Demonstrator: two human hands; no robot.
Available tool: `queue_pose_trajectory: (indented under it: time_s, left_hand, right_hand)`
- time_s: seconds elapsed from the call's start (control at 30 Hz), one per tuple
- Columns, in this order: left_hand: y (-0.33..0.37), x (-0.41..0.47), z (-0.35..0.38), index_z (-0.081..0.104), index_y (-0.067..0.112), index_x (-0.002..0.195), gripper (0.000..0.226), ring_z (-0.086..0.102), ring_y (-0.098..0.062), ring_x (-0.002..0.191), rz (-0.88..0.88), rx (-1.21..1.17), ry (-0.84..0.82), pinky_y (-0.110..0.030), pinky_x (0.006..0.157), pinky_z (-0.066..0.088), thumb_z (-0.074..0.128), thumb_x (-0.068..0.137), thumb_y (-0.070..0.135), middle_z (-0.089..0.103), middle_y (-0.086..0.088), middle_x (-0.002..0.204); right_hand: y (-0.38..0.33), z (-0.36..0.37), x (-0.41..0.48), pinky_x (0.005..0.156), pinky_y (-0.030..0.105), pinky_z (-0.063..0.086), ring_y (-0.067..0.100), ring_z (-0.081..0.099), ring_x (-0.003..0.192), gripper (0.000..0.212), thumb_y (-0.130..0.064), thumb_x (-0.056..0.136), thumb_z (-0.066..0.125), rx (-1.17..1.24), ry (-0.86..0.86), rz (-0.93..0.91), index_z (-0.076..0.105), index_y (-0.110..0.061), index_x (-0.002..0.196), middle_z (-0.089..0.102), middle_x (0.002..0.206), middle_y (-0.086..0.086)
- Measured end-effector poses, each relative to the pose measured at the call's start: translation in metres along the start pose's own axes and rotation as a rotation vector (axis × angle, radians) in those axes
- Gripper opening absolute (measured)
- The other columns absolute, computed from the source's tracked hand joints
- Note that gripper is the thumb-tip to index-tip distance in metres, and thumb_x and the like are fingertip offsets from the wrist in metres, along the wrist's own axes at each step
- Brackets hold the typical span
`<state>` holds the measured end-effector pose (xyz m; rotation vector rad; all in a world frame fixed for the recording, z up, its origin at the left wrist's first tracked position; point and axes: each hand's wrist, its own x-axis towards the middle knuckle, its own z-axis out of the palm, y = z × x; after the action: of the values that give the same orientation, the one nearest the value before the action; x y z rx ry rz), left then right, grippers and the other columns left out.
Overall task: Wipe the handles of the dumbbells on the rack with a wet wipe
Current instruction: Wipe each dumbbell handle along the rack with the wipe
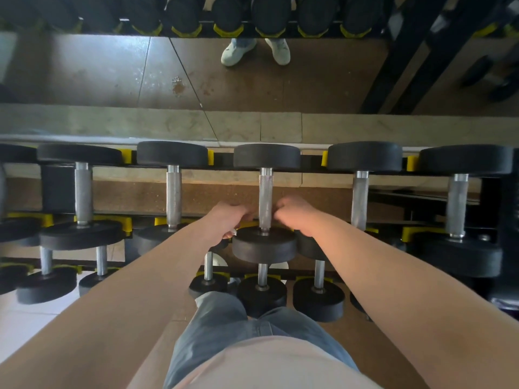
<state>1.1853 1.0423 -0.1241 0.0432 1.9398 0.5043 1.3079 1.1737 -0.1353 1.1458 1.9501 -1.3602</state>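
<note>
Behind the black steel rack with yellow cradles (126, 157) runs a wall mirror (84, 74), and in it I see a pair of pale shoes (254, 51) reflected. On my feed the black round-headed dumbbell (265, 245) sits mid-row on the top tier, its knurled silver handle (265, 195) pointing away. The left hand (227, 220) and right hand (297, 217) flank the handle's near end. Their fingers curl inward but blur, so I cannot tell what either grasps. A white sliver (231, 233) peeks from under the left hand, too small to identify. Both forearms hide parts of the lower tiers.
</note>
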Motion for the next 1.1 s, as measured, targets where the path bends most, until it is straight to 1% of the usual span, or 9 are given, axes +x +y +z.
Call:
queue_pose_trajectory:
  time_s: [0.1, 0.17, 0.3, 0.4, 0.5, 0.7, 0.87, 0.93, 1.1]
  left_hand:
    - [0.003, 0.0, -0.001, 0.071, 0.018, 0.111, 0.031, 0.062, -0.025, 0.1, 0.006, -0.027, 0.004, -0.032, 0.072, 0.049, 0.066, 0.095, 0.045, 0.069, -0.007, 0.111]
    - [0.004, -0.002, -0.002, 0.07, 0.019, 0.114, 0.033, 0.062, -0.025, 0.101, 0.017, -0.021, 0.012, -0.033, 0.073, 0.049, 0.066, 0.095, 0.046, 0.069, -0.006, 0.112]
    - [0.004, -0.004, -0.001, 0.069, 0.02, 0.116, 0.036, 0.063, -0.027, 0.103, 0.064, -0.017, 0.009, -0.039, 0.083, 0.054, 0.066, 0.094, 0.048, 0.07, -0.006, 0.112]
    - [0.003, -0.008, 0.001, 0.07, 0.023, 0.114, 0.03, 0.062, -0.027, 0.104, 0.069, -0.027, 0.001, -0.039, 0.084, 0.053, 0.065, 0.095, 0.046, 0.07, -0.005, 0.113]
    - [0.0, -0.011, 0.005, 0.07, 0.019, 0.108, 0.027, 0.061, -0.026, 0.101, 0.073, -0.024, 0.005, -0.036, 0.081, 0.05, 0.065, 0.096, 0.043, 0.069, -0.007, 0.11]
    - [-0.003, -0.015, 0.003, 0.071, 0.019, 0.107, 0.026, 0.06, -0.024, 0.099, 0.057, -0.061, 0.027, -0.032, 0.071, 0.045, 0.064, 0.098, 0.042, 0.07, -0.006, 0.112]
    - [-0.006, -0.017, 0.002, 0.072, 0.019, 0.107, 0.026, 0.059, -0.024, 0.101, 0.043, -0.032, 0.008, -0.03, 0.065, 0.042, 0.062, 0.099, 0.041, 0.067, -0.006, 0.113]
    - [-0.006, -0.018, 0.003, 0.071, 0.019, 0.108, 0.026, 0.059, -0.024, 0.1, 0.041, -0.01, -0.001, -0.03, 0.065, 0.042, 0.061, 0.1, 0.041, 0.066, -0.006, 0.114]
    - [-0.001, -0.021, 0.002, 0.074, 0.017, 0.103, 0.025, 0.059, -0.025, 0.103, 0.036, -0.02, 0.015, -0.033, 0.076, 0.045, 0.063, 0.099, 0.04, 0.067, -0.006, 0.113]
  right_hand:
    - [-0.005, -0.005, 0.0, 0.074, 0.029, 0.053, 0.014, 0.059, 0.075, 0.019, -0.011, 0.097, 0.064, 0.425, 0.2, -0.01, 0.073, -0.014, 0.113, 0.063, 0.078, -0.002]
    - [-0.001, -0.005, -0.005, 0.069, 0.027, 0.051, 0.014, 0.059, 0.07, 0.015, -0.019, 0.095, 0.07, 0.514, 0.24, -0.044, 0.075, -0.017, 0.109, 0.066, 0.074, -0.001]
    - [0.014, 0.005, -0.02, 0.079, 0.028, 0.054, 0.01, 0.065, 0.084, 0.01, -0.029, 0.09, 0.075, 0.294, 0.151, -0.088, 0.07, -0.025, 0.098, 0.069, 0.09, -0.006]
    - [0.017, 0.016, -0.028, 0.069, 0.023, 0.046, 0.01, 0.061, 0.083, 0.014, -0.032, 0.091, 0.074, -0.024, 0.113, -0.167, 0.063, -0.024, 0.09, 0.064, 0.088, -0.007]
    - [0.011, 0.02, -0.028, 0.068, 0.02, 0.042, 0.008, 0.061, 0.084, 0.01, -0.029, 0.094, 0.071, 0.024, 0.204, -0.256, 0.063, -0.023, 0.093, 0.062, 0.087, -0.01]
    - [-0.004, 0.013, -0.019, 0.07, 0.021, 0.049, 0.006, 0.06, 0.078, 0.008, -0.029, 0.097, 0.067, 0.082, 0.396, -0.305, 0.063, -0.021, 0.094, 0.062, 0.084, -0.008]
    - [0.018, 0.017, -0.028, 0.081, 0.028, 0.054, 0.009, 0.065, 0.085, 0.016, -0.036, 0.094, 0.069, -0.18, 0.105, -0.251, 0.072, -0.02, 0.099, 0.067, 0.09, -0.008]
    - [0.019, 0.016, -0.03, 0.081, 0.028, 0.054, 0.01, 0.065, 0.085, 0.017, -0.036, 0.093, 0.071, -0.208, 0.058, -0.245, 0.073, -0.02, 0.1, 0.067, 0.09, -0.008]
    - [-0.003, 0.005, -0.019, 0.074, 0.019, 0.047, 0.003, 0.06, 0.084, 0.008, -0.026, 0.093, 0.071, -0.003, 0.337, -0.339, 0.069, -0.019, 0.096, 0.065, 0.092, -0.008]
